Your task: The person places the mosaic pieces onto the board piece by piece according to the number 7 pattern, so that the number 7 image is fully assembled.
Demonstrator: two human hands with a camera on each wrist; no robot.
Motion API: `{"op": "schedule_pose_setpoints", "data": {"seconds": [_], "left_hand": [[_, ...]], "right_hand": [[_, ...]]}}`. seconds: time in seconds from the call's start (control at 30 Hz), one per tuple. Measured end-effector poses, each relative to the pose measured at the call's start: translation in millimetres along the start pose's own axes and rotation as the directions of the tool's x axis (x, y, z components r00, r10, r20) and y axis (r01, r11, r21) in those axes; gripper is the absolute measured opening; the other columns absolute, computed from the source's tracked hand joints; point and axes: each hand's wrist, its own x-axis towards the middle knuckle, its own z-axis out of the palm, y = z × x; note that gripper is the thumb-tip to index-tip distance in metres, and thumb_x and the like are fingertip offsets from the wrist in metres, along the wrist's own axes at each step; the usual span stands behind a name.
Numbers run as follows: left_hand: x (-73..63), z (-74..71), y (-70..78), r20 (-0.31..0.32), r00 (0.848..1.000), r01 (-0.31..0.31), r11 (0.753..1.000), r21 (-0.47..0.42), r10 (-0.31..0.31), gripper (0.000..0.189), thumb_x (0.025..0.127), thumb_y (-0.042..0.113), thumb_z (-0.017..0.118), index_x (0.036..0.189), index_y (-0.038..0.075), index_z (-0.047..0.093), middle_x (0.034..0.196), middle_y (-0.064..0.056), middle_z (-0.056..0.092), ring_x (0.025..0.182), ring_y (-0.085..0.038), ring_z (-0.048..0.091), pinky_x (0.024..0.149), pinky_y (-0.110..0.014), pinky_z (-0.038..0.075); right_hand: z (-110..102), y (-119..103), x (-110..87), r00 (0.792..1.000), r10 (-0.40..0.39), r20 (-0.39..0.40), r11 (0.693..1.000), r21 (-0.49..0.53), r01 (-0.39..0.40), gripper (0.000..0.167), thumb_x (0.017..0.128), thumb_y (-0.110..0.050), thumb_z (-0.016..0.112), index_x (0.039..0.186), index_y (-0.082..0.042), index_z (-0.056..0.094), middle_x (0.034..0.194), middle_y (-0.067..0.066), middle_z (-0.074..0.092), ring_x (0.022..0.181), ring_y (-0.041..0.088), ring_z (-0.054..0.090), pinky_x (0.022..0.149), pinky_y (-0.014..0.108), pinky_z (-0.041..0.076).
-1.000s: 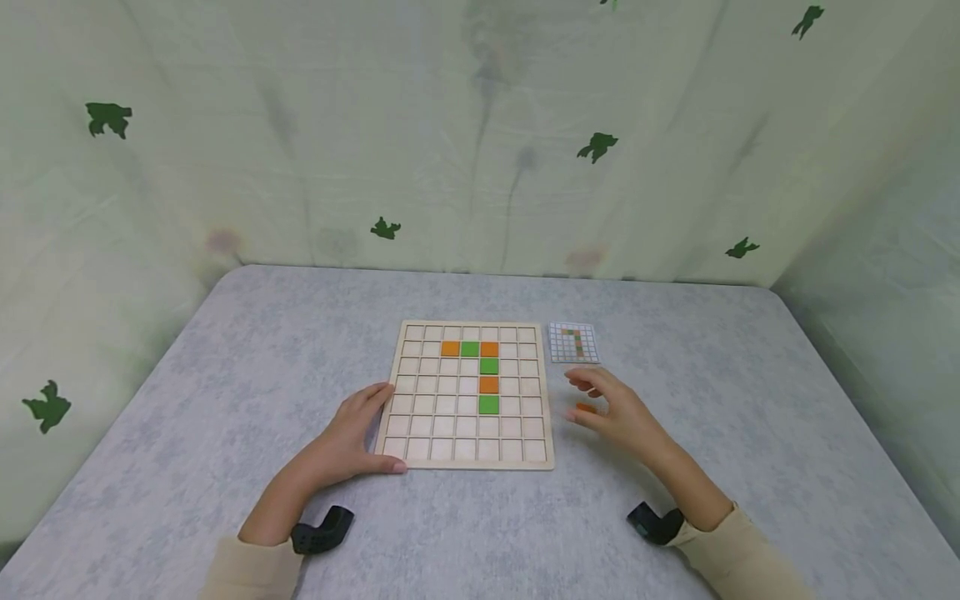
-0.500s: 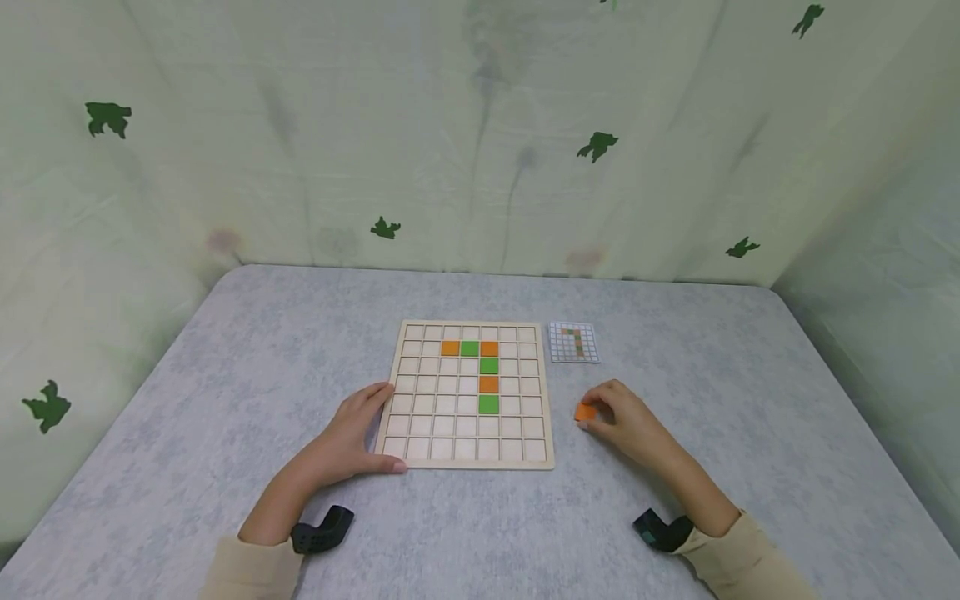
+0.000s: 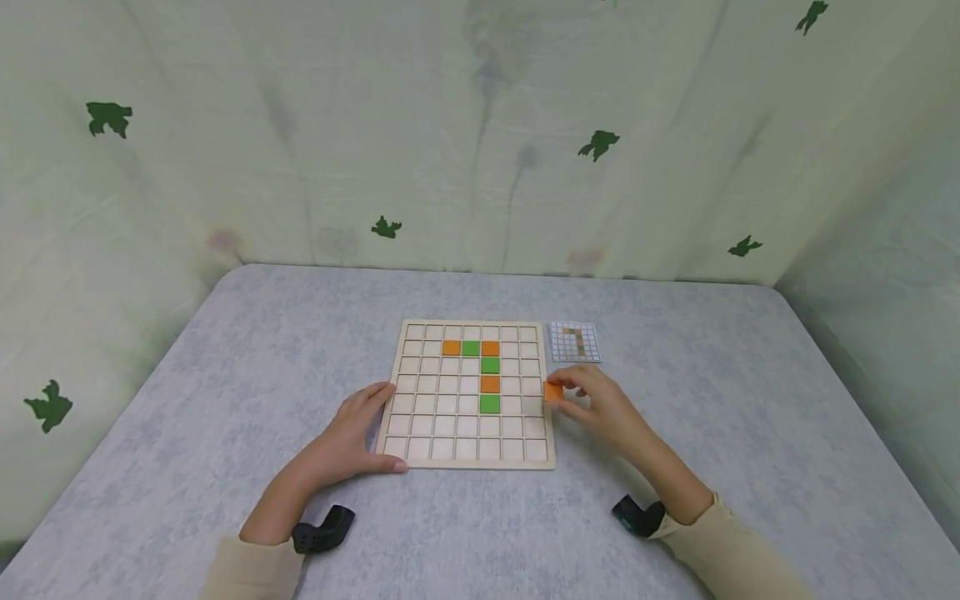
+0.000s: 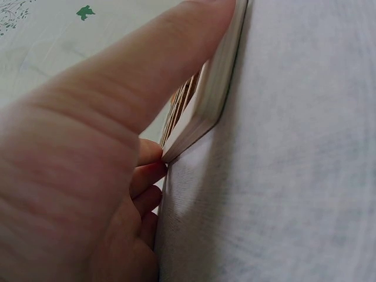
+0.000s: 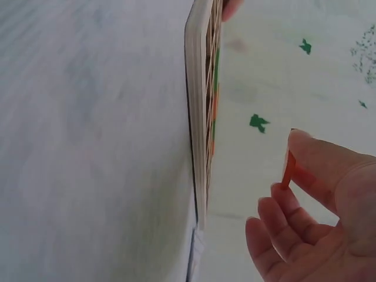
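Observation:
In the head view a wooden grid board (image 3: 435,429) lies on the table, with orange and green square tiles set in some cells. My left hand (image 3: 345,437) rests at the board's near left corner. Its thumb (image 4: 158,64) lies straight against the front edge, and the other fingers touch the left edge. Over the board's right edge, my right hand (image 3: 607,408) pinches an orange square tile (image 3: 553,392) between thumb and fingers. The right wrist view shows that tile (image 5: 288,169) edge-on, raised off the board, the other fingers loosely curled below it.
A small card (image 3: 575,342) printed with a grid and coloured squares lies just right of the board's far corner. The grey table (image 3: 300,325) backs onto a pale curtain (image 3: 435,125) with green leaf shapes. Each wrist wears a black device (image 3: 324,529).
My right hand picked the orange tile up from the table right of the board and carried it left to the board's edge. The left hand stays where it was.

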Motion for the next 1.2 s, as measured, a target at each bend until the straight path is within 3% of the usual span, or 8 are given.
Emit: {"op": "schedule_pose_setpoints", "data": {"seconds": [0.23,0.37,0.5,0.67,0.87,1.03,1.1,1.2], "left_hand": [[-0.1,0.8,0.2,-0.004,1.000,0.000,1.000,0.008,0.000,0.116,0.055,0.061,0.074,0.141,0.002,0.023,0.143,-0.018,0.019,0.130,-0.037,0.012,0.097,-0.057,0.021],[-1.2,0.9,0.3,-0.002,1.000,0.009,1.000,0.008,-0.009,0.116,0.055,0.061,0.074,0.142,0.002,0.023,0.144,-0.017,0.018,0.130,-0.037,0.012,0.097,-0.057,0.021],[-2.3,0.5,1.3,0.000,1.000,0.011,1.000,-0.002,-0.011,0.116,0.055,0.060,0.074,0.142,0.003,0.023,0.144,-0.017,0.018,0.130,-0.037,0.012,0.097,-0.057,0.021],[-3.3,-0.3,2.7,0.002,1.000,0.012,1.000,0.000,-0.012,0.116,0.056,0.060,0.074,0.142,0.002,0.023,0.144,-0.017,0.018,0.130,-0.037,0.012,0.097,-0.057,0.021],[-2.7,0.2,1.6,0.003,1.000,0.014,1.000,0.009,-0.014,0.116,0.055,0.061,0.074,0.141,0.002,0.023,0.144,-0.018,0.018,0.130,-0.037,0.012,0.098,-0.057,0.021],[-1.4,-0.1,1.8,0.012,1.000,0.014,1.000,0.007,-0.014,0.115,0.057,0.060,0.074,0.142,0.002,0.021,0.144,-0.018,0.017,0.130,-0.037,0.011,0.097,-0.057,0.021],[-1.2,-1.5,3.0,0.016,1.000,0.012,1.000,0.009,-0.012,0.114,0.059,0.059,0.073,0.142,0.002,0.019,0.144,-0.018,0.016,0.130,-0.038,0.011,0.098,-0.057,0.020],[-1.4,-6.5,7.0,0.020,1.000,0.021,0.999,0.026,-0.021,0.110,0.066,0.057,0.070,0.144,0.004,0.013,0.146,-0.019,0.011,0.131,-0.038,0.008,0.098,-0.057,0.018]], "right_hand": [[27,-13,11.8,0.997,-0.074,0.012,0.994,0.086,0.073,0.029,0.079,-0.013,0.070,0.106,-0.008,0.063,0.101,-0.001,0.056,0.089,0.016,0.052,0.072,0.030,0.047],[47,-16,13.4,0.993,-0.102,0.056,0.988,0.119,0.095,0.027,0.079,-0.018,0.070,0.104,-0.010,0.063,0.098,-0.004,0.055,0.089,0.012,0.053,0.074,0.027,0.047],[63,-17,13.6,0.991,-0.096,0.097,0.993,0.080,0.089,0.027,0.078,-0.026,0.070,0.100,-0.013,0.062,0.096,-0.008,0.055,0.088,0.007,0.051,0.076,0.024,0.044],[71,-20,13.7,0.990,-0.112,0.084,0.994,-0.005,0.113,0.025,0.075,-0.027,0.073,0.094,-0.014,0.064,0.093,-0.008,0.054,0.088,0.008,0.049,0.075,0.026,0.041],[66,-24,13.2,0.989,-0.081,0.126,0.997,-0.004,0.082,0.026,0.075,-0.028,0.073,0.096,-0.015,0.065,0.094,-0.008,0.053,0.088,0.009,0.048,0.074,0.025,0.040],[48,-28,13.8,0.985,-0.031,0.170,0.999,0.044,0.024,0.031,0.083,-0.025,0.066,0.110,-0.011,0.062,0.108,-0.004,0.054,0.099,0.013,0.050,0.081,0.030,0.043],[36,-27,13.9,0.989,-0.044,0.144,0.999,0.014,0.043,0.036,0.086,-0.025,0.062,0.117,-0.008,0.058,0.116,0.002,0.053,0.107,0.018,0.049,0.086,0.035,0.043],[17,-23,12.4,0.993,-0.093,0.076,0.987,-0.123,0.102,0.045,0.087,-0.028,0.060,0.126,-0.007,0.051,0.127,0.010,0.048,0.117,0.025,0.042,0.094,0.046,0.034]]}}
